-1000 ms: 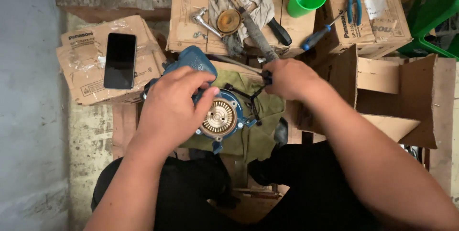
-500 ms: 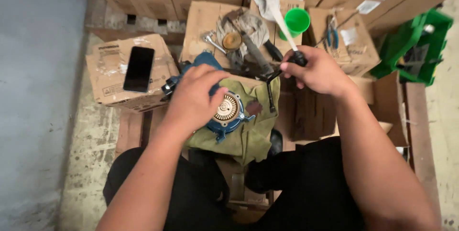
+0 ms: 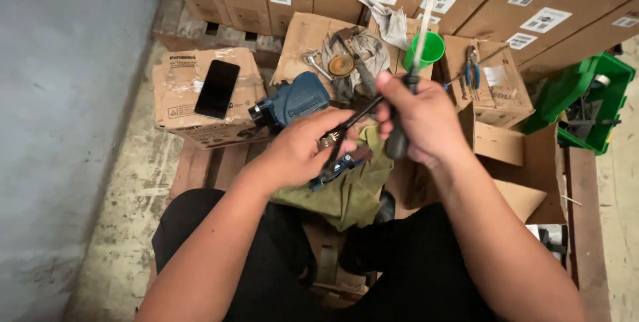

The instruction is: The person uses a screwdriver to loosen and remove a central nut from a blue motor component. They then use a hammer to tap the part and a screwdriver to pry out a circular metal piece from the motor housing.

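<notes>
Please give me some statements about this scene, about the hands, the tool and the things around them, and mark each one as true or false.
1. The right hand holds a screwdriver by its dark handle. True.
2. The phone lies on the concrete floor. False: it lies on a cardboard box.
3. The green cup stands on a carton behind the hands. True.
4. The left hand is empty and flat on the knee. False: it grips a dark part above the olive cloth.
5. The blue motor housing is left of the hands. True.
</notes>
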